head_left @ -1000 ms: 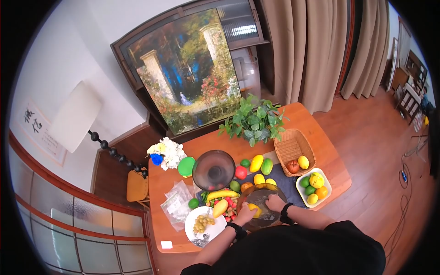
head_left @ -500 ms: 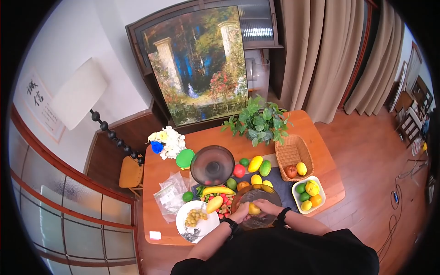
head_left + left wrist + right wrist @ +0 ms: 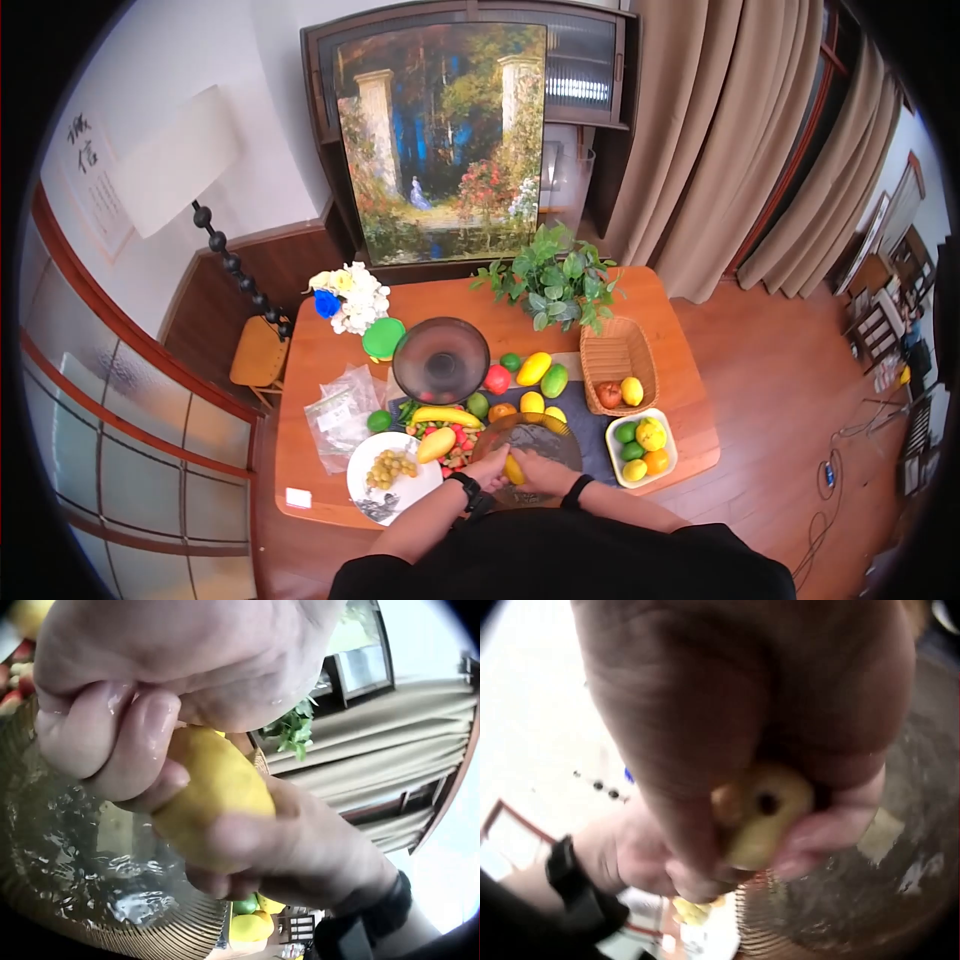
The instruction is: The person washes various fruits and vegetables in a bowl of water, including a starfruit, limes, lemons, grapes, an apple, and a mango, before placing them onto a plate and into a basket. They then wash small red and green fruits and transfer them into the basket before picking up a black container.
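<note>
Over a ribbed glass bowl (image 3: 184,934) of water, both hands hold a smooth yellow oval fruit (image 3: 214,791). My left hand (image 3: 489,470) grips one end with curled, wet fingers. From the other side my right hand (image 3: 545,474) wraps round it, thumb along its skin in the left wrist view. A dark spot marks the fruit's end (image 3: 767,804) in the right wrist view. Left of the bowl are a white plate (image 3: 427,487) with grapes (image 3: 390,467), a yellow mango (image 3: 436,444) at its rim and a banana (image 3: 445,414).
Farther back stands a dark glass bowl (image 3: 440,335). A wicker basket (image 3: 612,345) and a pale tray (image 3: 612,462) of fruit are at the right. Loose fruit lies behind the water bowl. A plastic bag (image 3: 338,420) and potted plant (image 3: 550,280) also occupy the table.
The right hand was apart from the fruit and has come in to grip it together with the left. The fruit now stands at a different angle. The head view has shifted.
</note>
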Tool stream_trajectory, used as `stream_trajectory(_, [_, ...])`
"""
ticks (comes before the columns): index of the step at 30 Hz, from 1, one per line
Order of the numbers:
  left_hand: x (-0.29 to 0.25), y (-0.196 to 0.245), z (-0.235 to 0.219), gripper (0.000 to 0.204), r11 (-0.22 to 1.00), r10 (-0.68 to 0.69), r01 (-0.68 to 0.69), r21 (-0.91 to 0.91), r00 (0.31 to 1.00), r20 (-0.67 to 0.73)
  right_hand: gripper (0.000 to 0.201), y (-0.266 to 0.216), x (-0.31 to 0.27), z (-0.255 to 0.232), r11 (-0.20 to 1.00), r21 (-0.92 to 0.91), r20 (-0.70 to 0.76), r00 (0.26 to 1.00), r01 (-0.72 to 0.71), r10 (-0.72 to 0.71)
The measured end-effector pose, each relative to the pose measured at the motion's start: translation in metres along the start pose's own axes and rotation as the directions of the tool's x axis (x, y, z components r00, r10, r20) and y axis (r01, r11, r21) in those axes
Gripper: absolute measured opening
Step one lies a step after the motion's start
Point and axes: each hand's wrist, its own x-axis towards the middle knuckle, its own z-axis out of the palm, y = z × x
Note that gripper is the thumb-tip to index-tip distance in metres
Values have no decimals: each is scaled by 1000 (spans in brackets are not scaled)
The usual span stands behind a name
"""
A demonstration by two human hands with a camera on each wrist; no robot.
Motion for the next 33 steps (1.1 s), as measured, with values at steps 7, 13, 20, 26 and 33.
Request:
stream_trajectory(7, [108,-37,-39,41,-114,947,-392,913,236,220,68,15,-3,5,763,622,40,981,-175,192])
stream_trajectory(13, [22,1,10,32,472,823,-620,627,564,-62,59,48,-20,-54,544,818,45,964,-187,264])
stream_trajectory(20, [-1,-4,13,45,821,567,-501,273,772,-288,69,241,24,-108,579,765,-356,564,-282,745])
stream_trajectory(26, [1,-16,5,45,855,518,-475,209,790,-328,63,288,40,-135,628,667,-437,472,-401,766])
stream_trajectory(33, [10,-33,-6,43,852,505,-518,83,768,-393,33,195,47,-147,937,-62,-761,623,-343,178])
